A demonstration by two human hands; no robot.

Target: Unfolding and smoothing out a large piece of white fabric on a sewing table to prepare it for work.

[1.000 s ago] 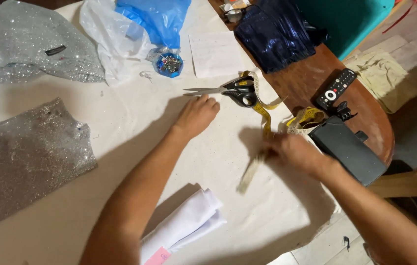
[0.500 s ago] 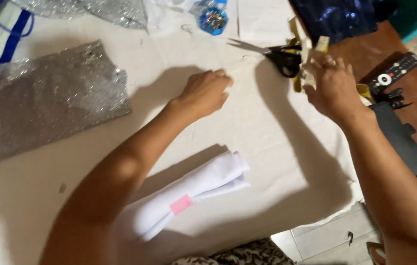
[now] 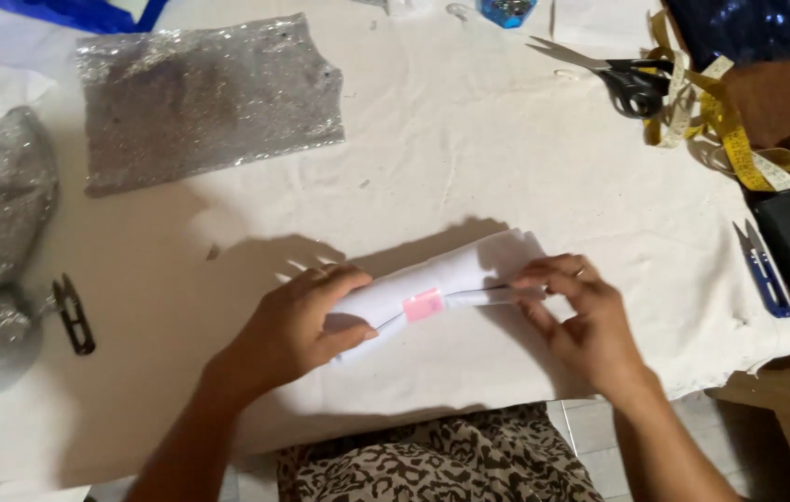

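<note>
White rolled fabric bundle (image 3: 441,284) with pink tag, likely soft and light, is grasped by left hand (image 3: 297,325) at nine o'clock end, right hand (image 3: 581,316) pinching three o'clock end.

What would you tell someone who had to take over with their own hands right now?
Left hand: wrapped over the left end of the white fabric roll, gripping it.
Right hand: fingertips pinching the roll's right end, at its open edge.
The roll lies near the front edge of the white-covered table, with a small pink tag at its middle.
Done: roll is in both hands.
Left: it is not yet unrolled.
Nearby, untouched: scissors and yellow tape measure at far right, blue snips at right, black snips at left, silver sequin piece behind.
</note>
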